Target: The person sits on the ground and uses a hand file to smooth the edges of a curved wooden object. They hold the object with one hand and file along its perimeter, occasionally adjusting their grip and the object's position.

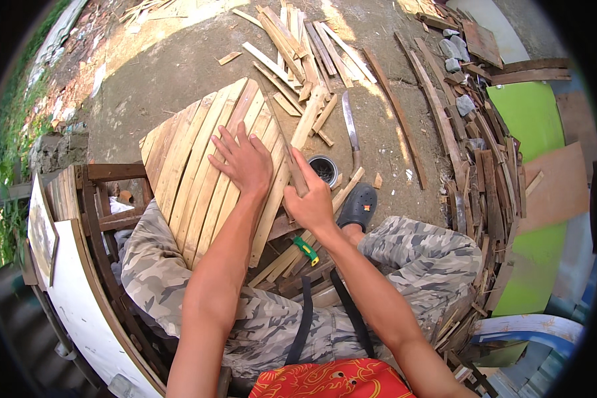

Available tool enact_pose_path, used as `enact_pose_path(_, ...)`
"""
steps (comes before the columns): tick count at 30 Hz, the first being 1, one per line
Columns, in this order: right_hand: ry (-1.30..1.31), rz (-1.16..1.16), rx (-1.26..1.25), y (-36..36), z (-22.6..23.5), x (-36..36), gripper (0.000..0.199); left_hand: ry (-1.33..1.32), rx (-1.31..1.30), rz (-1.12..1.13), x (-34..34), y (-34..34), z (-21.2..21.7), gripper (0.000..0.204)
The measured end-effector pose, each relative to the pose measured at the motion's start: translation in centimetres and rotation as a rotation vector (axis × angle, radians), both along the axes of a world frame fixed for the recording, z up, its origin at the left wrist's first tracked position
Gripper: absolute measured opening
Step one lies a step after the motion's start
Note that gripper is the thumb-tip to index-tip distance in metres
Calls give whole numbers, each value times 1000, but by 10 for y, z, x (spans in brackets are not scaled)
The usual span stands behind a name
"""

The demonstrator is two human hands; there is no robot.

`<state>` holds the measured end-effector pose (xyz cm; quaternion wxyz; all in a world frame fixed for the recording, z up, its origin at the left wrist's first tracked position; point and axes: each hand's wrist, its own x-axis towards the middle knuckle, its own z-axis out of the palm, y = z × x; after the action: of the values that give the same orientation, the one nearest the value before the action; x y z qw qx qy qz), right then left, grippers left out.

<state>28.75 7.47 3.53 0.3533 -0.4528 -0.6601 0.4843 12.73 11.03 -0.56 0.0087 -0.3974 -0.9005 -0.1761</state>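
Head view looks down on bare packed dirt ground [179,73] outdoors, strewn with loose wooden strips [305,40] — more scrap wood [471,166] heaped at the right. A panel of wooden slats [199,166] leans across the person's lap. The left hand [245,162] lies flat on it, fingers spread. The right hand [310,199] has its fingers pinched on one narrow slat [292,156] at the panel's right edge. A long knife [350,126] lies beyond; the green-handled tool [305,251] below is perhaps a chisel — half hidden.
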Motion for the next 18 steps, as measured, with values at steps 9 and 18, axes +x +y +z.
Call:
enact_pose_path(9,-59,25,-157,-112,134,106,69,52,20,20,4,3,-8,47)
enact_pose_path(18,-11,10,-56,36,-10,-20,66,70,55,21,3,2,-1,48)
